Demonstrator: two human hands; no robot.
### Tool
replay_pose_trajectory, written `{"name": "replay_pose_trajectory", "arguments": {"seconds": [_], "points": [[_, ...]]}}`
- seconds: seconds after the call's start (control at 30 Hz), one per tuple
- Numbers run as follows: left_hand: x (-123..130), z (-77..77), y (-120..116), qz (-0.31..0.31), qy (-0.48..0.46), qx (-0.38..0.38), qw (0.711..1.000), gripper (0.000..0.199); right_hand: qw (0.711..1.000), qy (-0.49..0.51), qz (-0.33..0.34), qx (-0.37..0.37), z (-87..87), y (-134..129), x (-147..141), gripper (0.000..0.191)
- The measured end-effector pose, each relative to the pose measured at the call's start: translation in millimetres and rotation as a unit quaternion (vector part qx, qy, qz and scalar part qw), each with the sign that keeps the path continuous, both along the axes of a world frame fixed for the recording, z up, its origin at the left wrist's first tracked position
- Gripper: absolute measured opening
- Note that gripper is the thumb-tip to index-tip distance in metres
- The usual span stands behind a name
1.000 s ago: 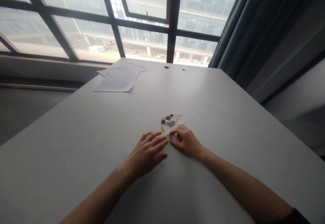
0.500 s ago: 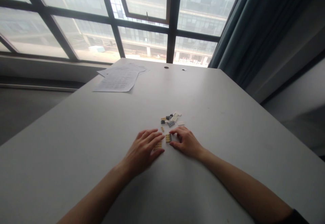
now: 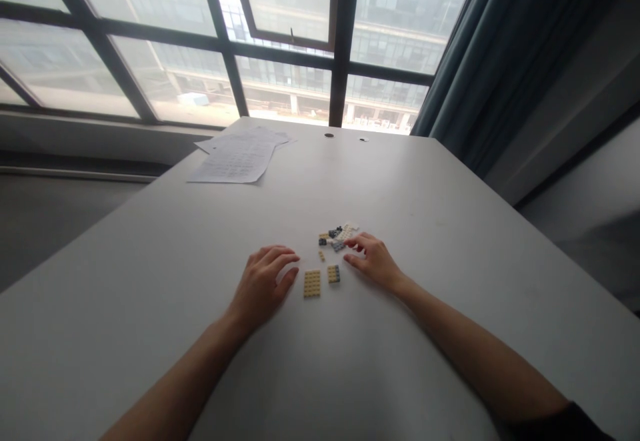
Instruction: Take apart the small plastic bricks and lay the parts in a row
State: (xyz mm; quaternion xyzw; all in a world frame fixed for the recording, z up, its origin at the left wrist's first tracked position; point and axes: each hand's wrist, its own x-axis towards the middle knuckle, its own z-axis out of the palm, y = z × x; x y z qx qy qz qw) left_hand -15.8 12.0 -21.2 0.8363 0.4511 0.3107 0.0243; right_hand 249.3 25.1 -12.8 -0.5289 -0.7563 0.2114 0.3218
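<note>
Two toy building brick pieces lie side by side on the white table (image 3: 200, 254): a tan studded plate (image 3: 312, 283) and a smaller tan-and-grey block (image 3: 333, 274). To the left of the tan plate rests my left hand (image 3: 265, 284), open and empty, its thumb and fingers apart. My right hand (image 3: 373, 262) is beside the loose bricks, thumb and fingertips apart, near a grey brick (image 3: 339, 245). A tiny tan brick (image 3: 322, 255) lies between the hands. The right fingers cover the spot of a white flat piece.
Behind the plates is a small pile of loose bricks, with white plates (image 3: 346, 231), dark pieces (image 3: 335, 232) and a black-grey brick (image 3: 323, 242). Printed papers (image 3: 233, 161) lie at the far left of the table. Windows and a dark curtain (image 3: 465, 61) stand beyond.
My left hand has drawn back to the left, uncovering the tan plate. My right hand has let go of the tan-and-grey block and moved up and right to the loose bricks.
</note>
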Motion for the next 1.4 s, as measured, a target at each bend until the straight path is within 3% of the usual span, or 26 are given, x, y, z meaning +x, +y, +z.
{"name": "replay_pose_trajectory", "arguments": {"seconds": [0.23, 0.43, 0.63, 0.83, 1.07, 1.23, 1.4], "points": [[-0.1, 0.1, -0.3, -0.005, 0.007, 0.003, 1.0, 0.02, 0.994, -0.064, -0.039, 0.076, -10.4, 3.4, 7.7, 0.021], [2.2, 1.0, -2.3, -0.005, 0.024, 0.008, 1.0, 0.021, 0.982, -0.111, -0.113, 0.102, -13.7, 6.4, 21.4, 0.025], [-6.1, 9.8, 5.2, 0.024, 0.017, -0.003, 1.0, 0.024, 0.988, -0.113, -0.073, 0.072, -16.7, 8.0, 24.3, 0.022], [10.5, 16.7, 28.8, 0.015, 0.04, -0.062, 0.997, 0.029, 0.99, -0.094, -0.084, 0.068, -15.8, 8.1, 23.6, 0.023], [45.4, 8.1, 68.7, -0.03, 0.097, -0.086, 0.991, 0.044, 0.987, -0.116, -0.08, 0.082, -15.7, 6.1, 22.7, 0.021], [28.5, 6.7, 68.4, 0.005, 0.068, -0.058, 0.996, 0.028, 0.987, -0.116, -0.077, 0.085, -16.6, 6.2, 23.3, 0.019], [-1.9, 9.2, 39.4, 0.023, 0.037, -0.083, 0.996, 0.019, 0.989, -0.094, -0.079, 0.088, -14.2, 5.1, 23.5, 0.019]]}}
